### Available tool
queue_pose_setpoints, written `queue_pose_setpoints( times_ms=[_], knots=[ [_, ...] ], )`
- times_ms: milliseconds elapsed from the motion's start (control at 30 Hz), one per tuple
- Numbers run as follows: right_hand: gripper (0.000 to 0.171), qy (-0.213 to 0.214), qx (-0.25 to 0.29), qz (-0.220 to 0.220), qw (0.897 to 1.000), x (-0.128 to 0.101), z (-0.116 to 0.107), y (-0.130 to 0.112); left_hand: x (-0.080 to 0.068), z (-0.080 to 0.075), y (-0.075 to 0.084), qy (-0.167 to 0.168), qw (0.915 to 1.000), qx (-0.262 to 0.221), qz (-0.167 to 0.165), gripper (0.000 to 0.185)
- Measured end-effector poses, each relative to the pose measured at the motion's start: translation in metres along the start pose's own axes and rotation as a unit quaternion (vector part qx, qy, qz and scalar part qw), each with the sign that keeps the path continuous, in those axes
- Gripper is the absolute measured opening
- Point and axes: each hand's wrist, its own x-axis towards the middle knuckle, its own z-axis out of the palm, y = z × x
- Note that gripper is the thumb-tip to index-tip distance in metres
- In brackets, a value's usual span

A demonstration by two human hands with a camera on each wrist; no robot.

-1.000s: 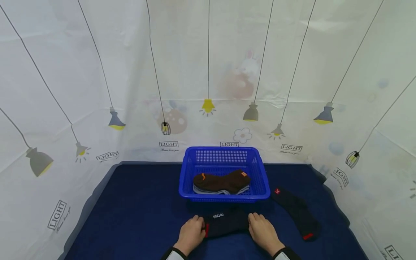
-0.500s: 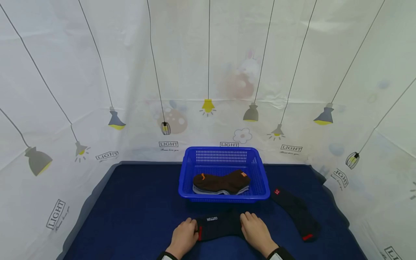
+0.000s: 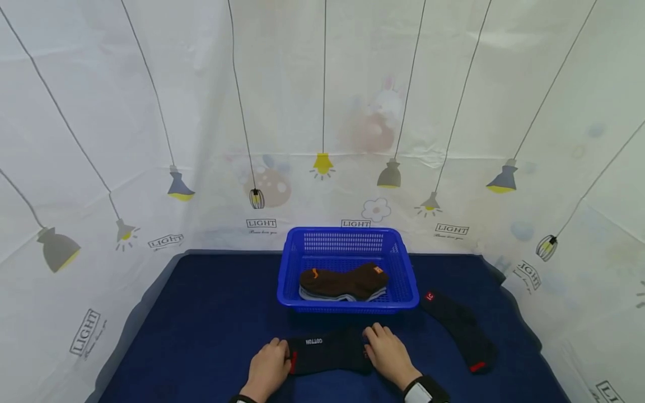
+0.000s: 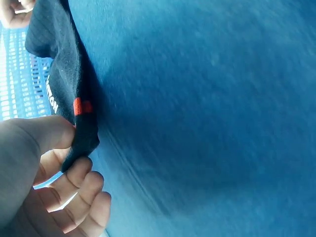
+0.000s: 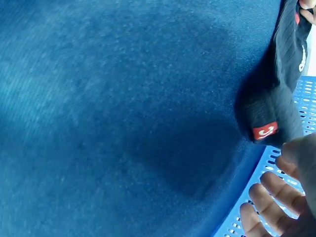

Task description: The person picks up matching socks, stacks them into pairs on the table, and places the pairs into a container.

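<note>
Front and centre, the black sock (image 3: 327,352) is lying stretched sideways on the dark blue bench (image 3: 211,336), its white COTTON lettering showing upside down. At the red-striped end, the left hand (image 3: 269,364) is pinching the fabric between thumb and fingers, a good firm hold! Over at the red-labelled end, the right hand (image 3: 390,350) is holding its fingers loosely spread, the thumb sitting right by the edge; whether it is touching, I cannot tell. Just beyond, the blue basket (image 3: 344,242) is standing behind the sock, and inside it a brown sock (image 3: 342,281) with orange marks is resting on pale grey fabric (image 3: 308,294). Off to the right, a second black sock (image 3: 461,327) is lying aslant near the basket. Behind everything, a white backdrop (image 3: 282,84) is showing printed lamps.
</note>
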Motion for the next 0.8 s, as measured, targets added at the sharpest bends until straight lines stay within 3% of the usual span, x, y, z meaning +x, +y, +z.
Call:
queue_pose_setpoints(
  times_ms=[133,333,433,800],
  knots=[
    [0.022,-0.014,0.006,0.005,1.0,0.005,0.004,-0.002,-0.002,-0.004,-0.004,0.013,0.9999,0.01,0.0,0.024],
    [0.022,-0.031,0.016,0.003,0.999,0.013,0.008,-0.007,0.001,-0.003,-0.005,0.069,0.9959,0.031,0.049,0.028],
    [0.023,-0.03,0.014,-0.009,0.999,0.017,0.009,-0.011,0.006,-0.001,-0.002,0.082,0.9938,0.041,0.063,0.027],
    [0.024,-0.037,-0.017,-0.046,0.998,0.022,0.025,-0.016,0.023,0.009,0.004,0.04,0.9963,0.059,0.047,0.02]
  ],
)
